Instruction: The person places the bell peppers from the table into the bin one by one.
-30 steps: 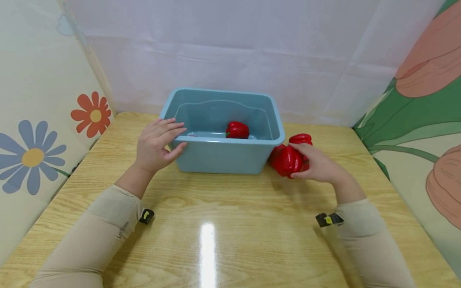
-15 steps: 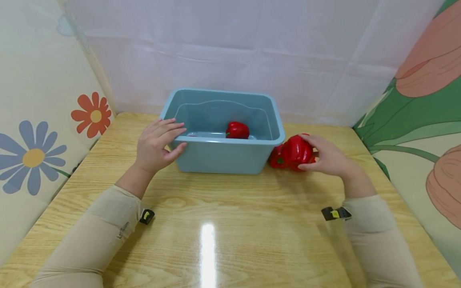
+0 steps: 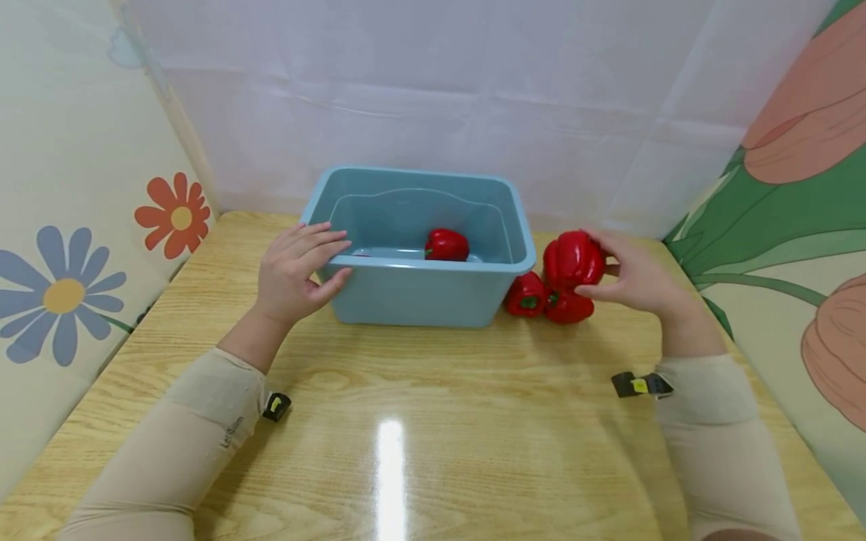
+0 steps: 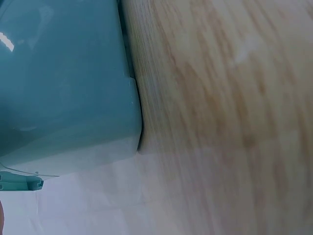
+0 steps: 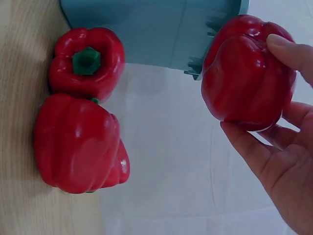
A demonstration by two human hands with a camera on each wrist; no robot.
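Note:
My right hand [image 3: 632, 274] grips a red bell pepper [image 3: 573, 260] between thumb and fingers, raised off the table as the right wrist view shows. Below it, a bell pepper with a green stem [image 5: 87, 63] stands beside the bin, and another bell pepper [image 5: 76, 144] lies against it. Part of a further bell pepper [image 5: 123, 165] shows behind that one. My left hand [image 3: 291, 274] rests on the left front corner of the light blue bin [image 3: 413, 293], its fingers straight over the rim. Inside the bin lies a red bell pepper [image 3: 446, 245].
The bin stands on a wood-grain table [image 3: 473, 428] near the white sheet [image 3: 433, 90] at the back. A sliver of red shows inside the bin at its left, mostly hidden by the front wall. Flower-printed panels [image 3: 778, 248] flank the table.
My right hand has carried the bell pepper up, back and to the right, uncovering the peppers beside the bin. My left hand and the bin have stayed in place.

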